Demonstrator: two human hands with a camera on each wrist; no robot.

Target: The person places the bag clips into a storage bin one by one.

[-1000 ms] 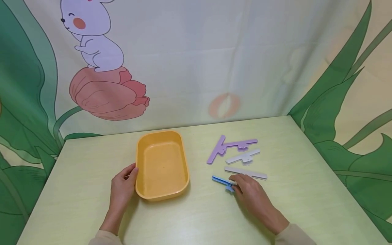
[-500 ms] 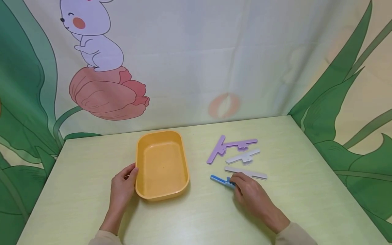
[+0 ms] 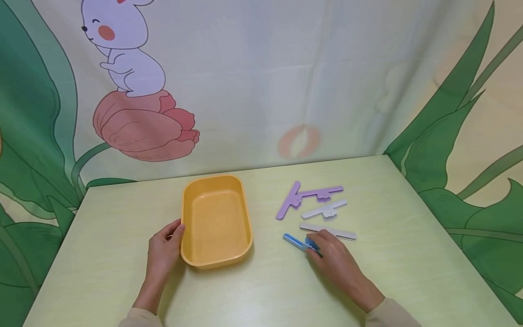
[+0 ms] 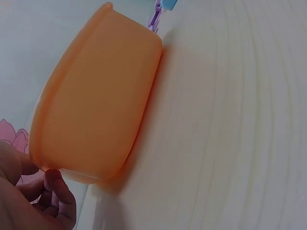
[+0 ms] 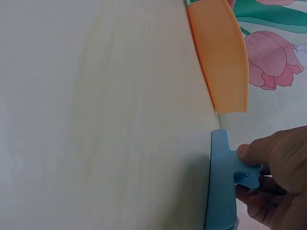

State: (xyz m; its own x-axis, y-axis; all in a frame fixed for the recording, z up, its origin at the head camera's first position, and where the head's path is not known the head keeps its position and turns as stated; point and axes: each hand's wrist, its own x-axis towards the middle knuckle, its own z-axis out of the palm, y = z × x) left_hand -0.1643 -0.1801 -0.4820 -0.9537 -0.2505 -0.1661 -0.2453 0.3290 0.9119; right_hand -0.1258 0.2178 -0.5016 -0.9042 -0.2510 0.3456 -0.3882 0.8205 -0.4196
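Observation:
In the head view, my left hand grips the left rim of a yellow plastic tray, thumb on the edge. The left wrist view shows the tray's outer wall and my fingertips at its rim. Right of the tray, my right hand pinches a blue bag clip by its handle. In the right wrist view, thumb and fingers hold the handle of the blue clip, and its long bar points toward the tray. I cannot tell whether the clip touches the table.
Behind the right hand lie two purple clips touching each other, a pale white clip and a greyish-lilac clip. A printed cloth hangs along the table's back edge.
The blue clip has turned in my right hand: its handle, which pointed toward the front, now points back and up between the fingers. The left hand and tray have stayed put.

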